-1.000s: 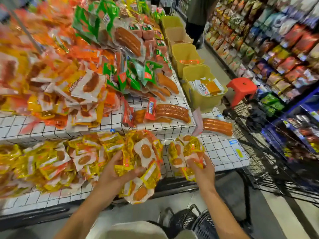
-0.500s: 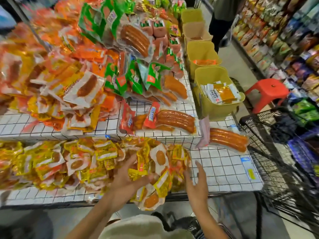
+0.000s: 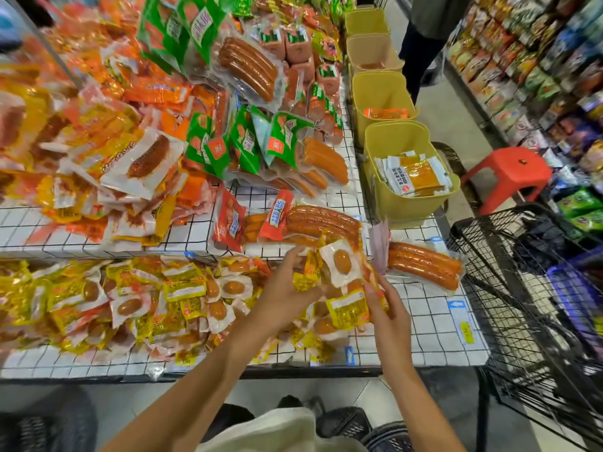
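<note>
A bunch of small yellow-and-white sausage packets (image 3: 339, 272) is lifted just above the white grid shelf (image 3: 427, 318). My left hand (image 3: 287, 291) grips the bunch from the left, thumb on top. From the right, my right hand (image 3: 388, 311) holds the lower yellow packets, fingers curled on them. A heap of the same packets (image 3: 137, 301) covers the shelf to the left.
Big sausage packs (image 3: 424, 264) lie just behind the hands. Yellow bins (image 3: 408, 177) line the shelf's right end. A black wire cart (image 3: 528, 288) stands right, a red stool (image 3: 509, 174) behind it. A person (image 3: 427, 34) stands in the aisle.
Both hands have closed on a bunch of packets and raised it to the right end of the heap. The camera has shifted left.
</note>
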